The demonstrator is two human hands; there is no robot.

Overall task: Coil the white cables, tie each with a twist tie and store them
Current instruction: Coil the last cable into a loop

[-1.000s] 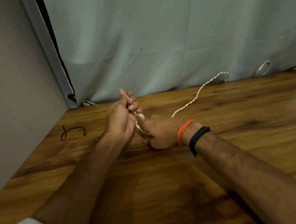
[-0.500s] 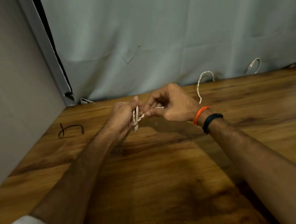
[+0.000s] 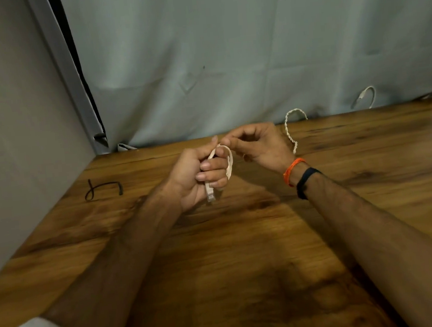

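The left hand (image 3: 197,173) now grips the white cable (image 3: 229,162) in a closed fist above the table (image 3: 243,239), connector hanging below, one loop wound round its fingers; the right hand (image 3: 258,146), lifted since before, pinches the cable's top.

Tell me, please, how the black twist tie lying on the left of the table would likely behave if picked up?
The black twist tie keeps a bent, hooked shape lying free, so it probably holds its form rather than flopping. It looks thin, so likely very light. Lying flat on the table, it may be fiddly to pinch.
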